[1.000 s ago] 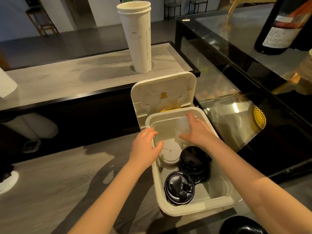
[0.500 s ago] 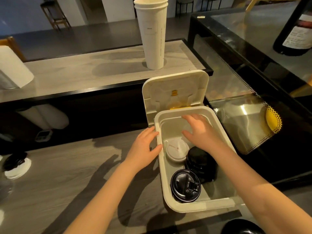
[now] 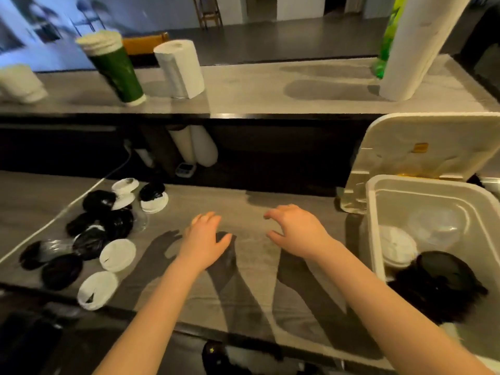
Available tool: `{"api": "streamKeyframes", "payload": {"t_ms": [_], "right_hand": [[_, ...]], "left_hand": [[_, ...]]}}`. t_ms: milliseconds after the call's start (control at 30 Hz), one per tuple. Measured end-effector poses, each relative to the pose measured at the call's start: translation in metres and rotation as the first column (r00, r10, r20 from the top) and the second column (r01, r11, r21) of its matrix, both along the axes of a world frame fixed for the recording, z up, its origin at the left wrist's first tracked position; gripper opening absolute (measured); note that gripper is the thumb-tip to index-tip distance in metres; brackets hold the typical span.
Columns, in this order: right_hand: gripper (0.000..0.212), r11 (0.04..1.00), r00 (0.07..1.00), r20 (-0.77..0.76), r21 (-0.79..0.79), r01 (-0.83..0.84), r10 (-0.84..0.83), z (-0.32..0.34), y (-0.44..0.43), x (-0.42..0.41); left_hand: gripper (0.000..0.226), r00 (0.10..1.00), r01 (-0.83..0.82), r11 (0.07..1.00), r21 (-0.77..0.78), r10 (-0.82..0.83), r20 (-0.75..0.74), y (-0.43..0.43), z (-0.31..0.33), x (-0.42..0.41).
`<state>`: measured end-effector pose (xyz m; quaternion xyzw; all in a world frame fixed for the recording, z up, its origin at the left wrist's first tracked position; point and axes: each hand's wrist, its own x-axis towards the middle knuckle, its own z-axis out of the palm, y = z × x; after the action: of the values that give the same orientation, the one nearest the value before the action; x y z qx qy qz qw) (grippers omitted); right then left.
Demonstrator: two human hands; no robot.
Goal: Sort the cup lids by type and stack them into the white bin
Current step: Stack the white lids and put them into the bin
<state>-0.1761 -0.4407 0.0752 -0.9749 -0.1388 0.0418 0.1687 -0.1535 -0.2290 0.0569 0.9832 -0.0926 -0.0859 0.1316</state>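
Observation:
The white bin (image 3: 371,228) stands at the right with its hinged lid (image 3: 422,147) up. Inside it sit a stack of white lids (image 3: 396,247), a clear lid (image 3: 435,226) and a stack of black lids (image 3: 443,282). A loose pile of black lids (image 3: 100,226), white lids (image 3: 117,254) and some clear ones lies on the counter at the left. My left hand (image 3: 205,239) and my right hand (image 3: 296,231) hover over the bare counter between pile and bin, fingers loosely curled, holding nothing.
On the raised shelf behind stand a green cup stack (image 3: 116,69), a paper towel roll (image 3: 180,69), a tall white cup stack (image 3: 416,47) and a green bottle (image 3: 387,41). A white cable (image 3: 67,207) runs past the pile. The counter's front edge is near me.
My right hand let go of the clear lid in the bin and came out. Both hands and my view have swung left, bringing the loose lid pile into sight.

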Motion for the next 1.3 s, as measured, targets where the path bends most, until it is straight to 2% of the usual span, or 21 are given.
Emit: {"api": "streamKeyframes", "payload": {"t_ms": [467,567,700,800,933,1000,1133,1200,1300], "right_hand": [[0.042,0.991,0.958,-0.256,-0.003,-0.137,0.131,-0.061,0.231,0.071],[0.043,0.985,0.938,-0.303,0.046,-0.164,0.170,-0.079,0.272,0.081],[0.036,0.982,0.919,-0.346,0.078,-0.173,0.189,-0.098,0.315,0.088],[0.031,0.980,0.915,-0.351,0.110,-0.168,0.197,-0.108,0.336,0.089],[0.031,0.982,0.926,-0.334,0.120,-0.143,0.176,-0.113,0.348,0.086],[0.025,0.983,0.933,-0.326,0.142,-0.114,0.155,-0.116,0.350,0.086],[0.024,0.966,0.922,-0.378,0.259,0.019,0.083,-0.107,0.355,0.090],[0.027,0.911,0.907,-0.415,0.399,0.105,0.077,-0.093,0.358,0.092],[0.024,0.727,0.854,-0.501,0.638,0.254,0.140,-0.066,0.358,0.094]], "left_hand": [[0.058,0.955,-0.211,0.966,0.148,0.236,-0.180,0.245,-0.057,0.019],[0.072,0.942,-0.217,0.960,0.180,0.254,-0.220,0.284,-0.070,0.020],[0.102,0.911,-0.192,0.940,0.284,0.278,-0.305,0.318,-0.082,0.019],[0.106,0.894,-0.134,0.942,0.309,0.249,-0.373,0.327,-0.093,0.015],[0.099,0.909,-0.133,0.957,0.259,0.221,-0.353,0.332,-0.103,0.011],[0.097,0.905,-0.134,0.964,0.231,0.214,-0.368,0.336,-0.100,0.010],[0.093,0.933,-0.133,0.984,0.114,0.164,-0.321,0.341,-0.079,0.010],[0.094,0.965,-0.137,0.990,0.023,0.139,-0.223,0.336,-0.062,0.016],[0.099,0.990,-0.130,0.987,-0.091,0.124,-0.063,0.318,-0.038,0.036]]}}
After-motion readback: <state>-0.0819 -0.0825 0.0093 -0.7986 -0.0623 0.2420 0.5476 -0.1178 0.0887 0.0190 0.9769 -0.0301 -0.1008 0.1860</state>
